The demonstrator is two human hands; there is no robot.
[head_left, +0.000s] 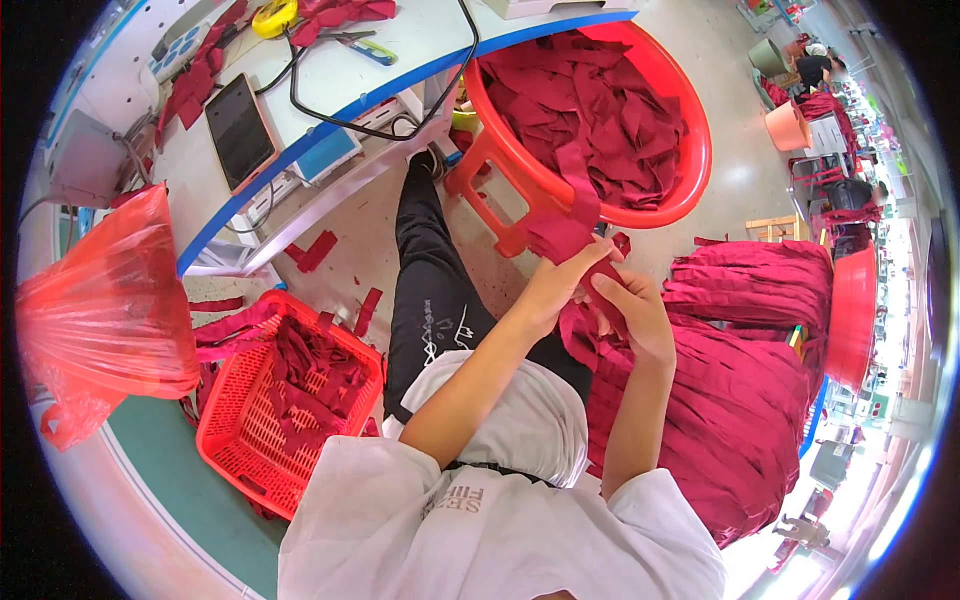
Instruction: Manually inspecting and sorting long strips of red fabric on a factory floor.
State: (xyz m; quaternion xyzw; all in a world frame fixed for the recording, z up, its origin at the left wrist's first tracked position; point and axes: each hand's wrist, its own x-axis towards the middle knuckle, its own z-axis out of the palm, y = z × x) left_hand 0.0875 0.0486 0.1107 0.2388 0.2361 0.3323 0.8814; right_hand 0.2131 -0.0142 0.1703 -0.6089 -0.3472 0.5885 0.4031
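Observation:
My left hand (562, 288) and my right hand (637, 312) meet in front of my lap, both closed on dark red fabric pieces (606, 296). A wider red piece (562, 238) sticks out past my left fingers toward a red plastic tub (697, 178). The tub is heaped with cut fabric pieces (590, 110) of the same red. A small dark object shows just beyond my fingertips, too small to name. To the right of my hands lies a large pile of long red fabric strips (710, 400). Some fingers are hidden behind the cloth.
A red plastic basket (235, 400) with fabric scraps stands on the floor at left, below a red plastic bag (110, 310). The blue-edged table (330, 85) holds a phone (240, 132), a yellow tape measure (274, 17) and a black cable. A wooden stool (775, 228) stands behind the pile.

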